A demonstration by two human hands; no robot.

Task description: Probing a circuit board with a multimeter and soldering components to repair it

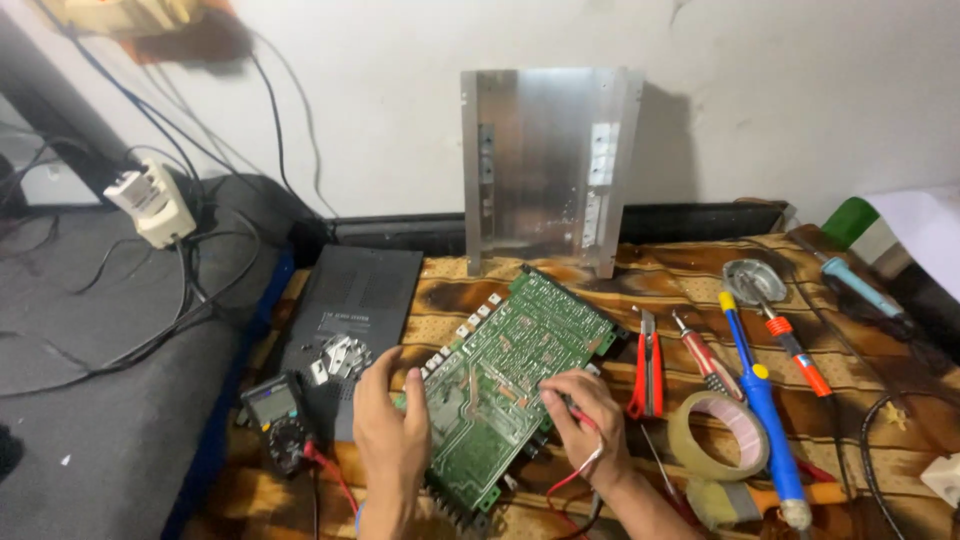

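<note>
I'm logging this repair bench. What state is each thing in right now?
Circuit board: solder side up, tilted.
Left hand: steadying the board's edge.
Right hand: pinching a red probe on the board.
Multimeter: lying flat, leads plugged in.
Tape roll: flat on the cloth.
Metal plate: upright against the wall.

The circuit board [510, 375] has a green lacquered face with a slight sheen and pale bare-metal solder tracks. The metal plate [545, 165] leaning on the wall is brushed aluminium, dull grey, smooth. The desk [880, 400] is covered with woven cloth, brown and tan, matt, with a coarse weave. The black cover [355, 300] is painted sheet metal, matt. The small brackets [338, 355] on it are bright bare metal. The cutters [647, 365] have glossy red plastic grips. The tape roll [718, 435] is glossy tan film. The multimeter [278, 420] has a dark matt plastic case. The screwdriver [765, 405] has a smooth blue plastic handle.
</note>
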